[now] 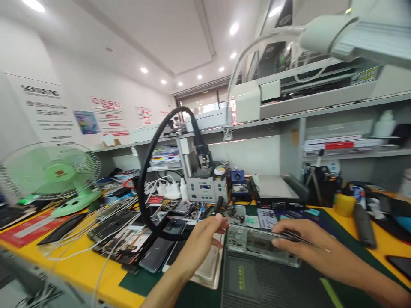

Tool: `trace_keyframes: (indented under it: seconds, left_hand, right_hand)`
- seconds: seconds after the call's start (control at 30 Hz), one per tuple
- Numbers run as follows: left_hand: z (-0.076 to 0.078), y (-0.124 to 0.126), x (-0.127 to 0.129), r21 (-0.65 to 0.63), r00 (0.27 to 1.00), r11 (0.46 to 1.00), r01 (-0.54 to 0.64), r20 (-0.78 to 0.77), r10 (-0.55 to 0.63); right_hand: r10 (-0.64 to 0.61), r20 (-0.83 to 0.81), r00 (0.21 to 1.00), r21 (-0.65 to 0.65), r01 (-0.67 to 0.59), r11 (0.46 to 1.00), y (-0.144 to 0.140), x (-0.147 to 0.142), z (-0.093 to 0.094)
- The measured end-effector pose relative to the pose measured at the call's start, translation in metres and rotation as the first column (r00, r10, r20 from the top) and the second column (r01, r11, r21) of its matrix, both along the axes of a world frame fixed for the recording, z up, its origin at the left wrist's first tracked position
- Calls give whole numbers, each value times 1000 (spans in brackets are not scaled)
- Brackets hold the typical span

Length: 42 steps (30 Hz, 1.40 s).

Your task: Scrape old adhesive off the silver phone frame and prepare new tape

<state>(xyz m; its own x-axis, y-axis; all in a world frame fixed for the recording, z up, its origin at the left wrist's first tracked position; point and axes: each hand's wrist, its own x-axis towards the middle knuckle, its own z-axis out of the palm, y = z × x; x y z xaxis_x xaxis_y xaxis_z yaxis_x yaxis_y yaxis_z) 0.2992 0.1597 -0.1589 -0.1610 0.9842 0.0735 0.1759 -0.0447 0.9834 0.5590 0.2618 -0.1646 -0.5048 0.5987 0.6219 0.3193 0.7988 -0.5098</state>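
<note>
A phone frame [257, 242] with its inside exposed lies near the far edge of a dark ribbed mat [269, 282]. My right hand [298, 239] is closed around a thin pair of metal tweezers [310, 242], which point to the right. Its fingertips also meet the upper edge of the phone frame. My left hand [204, 237] is at the frame's left end, its fingers bent and apart, with nothing visible between them. Whether its fingertips touch the frame I cannot tell. Beneath that hand is a pale, flat phone-sized panel [207, 269].
A black hose [144, 184] loops left of my left hand, near a hot air station [204, 188]. Several phones and parts [128, 237] are piled on the left, before a green fan [61, 173]. A flat heating plate [278, 188] stands behind my right hand.
</note>
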Motion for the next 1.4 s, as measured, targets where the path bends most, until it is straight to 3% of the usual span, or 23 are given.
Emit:
trace_keyframes:
  seconds: [0.07, 0.17, 0.27, 0.5, 0.67, 0.83, 1.03, 1.23, 1.4]
  left_hand:
    - [0, 20, 4, -77, 993, 991, 113, 27, -111]
    - [-1, 43, 8, -171, 970, 957, 234, -23, -241]
    - [1, 55, 9, -203, 944, 942, 266, -145, -298]
    - [-3, 52, 1, -192, 794, 855, 482, -318, -519]
    - [-10, 47, -4, -156, 744, 875, 459, -471, -474]
    - [-10, 45, -2, -102, 731, 871, 481, -500, -463]
    - [-9, 42, 5, -78, 689, 877, 474, -587, -425]
    - [-8, 41, 5, -85, 645, 883, 461, -651, -400]
    - [-6, 38, 4, -56, 639, 879, 474, -665, -387]
  right_hand:
    - [105, 199, 974, -236, -56, 970, -2, 3, 4]
    - [112, 223, 968, -300, -41, 953, -1, 6, 8]
    - [166, 227, 960, -362, -75, 929, 4, 6, 7]
    - [203, 203, 958, -416, -104, 903, 6, 6, 4]
    - [176, 141, 974, -452, -95, 887, 1, 7, 13]
    - [25, -37, 999, -464, -39, 885, 0, 7, 24]
    - [-28, -303, 952, -608, -171, 775, -9, -6, 15]
    - [-104, -339, 935, -556, -109, 824, -19, -25, 3]
    - [-78, -342, 937, -532, -125, 837, -23, -34, 6]
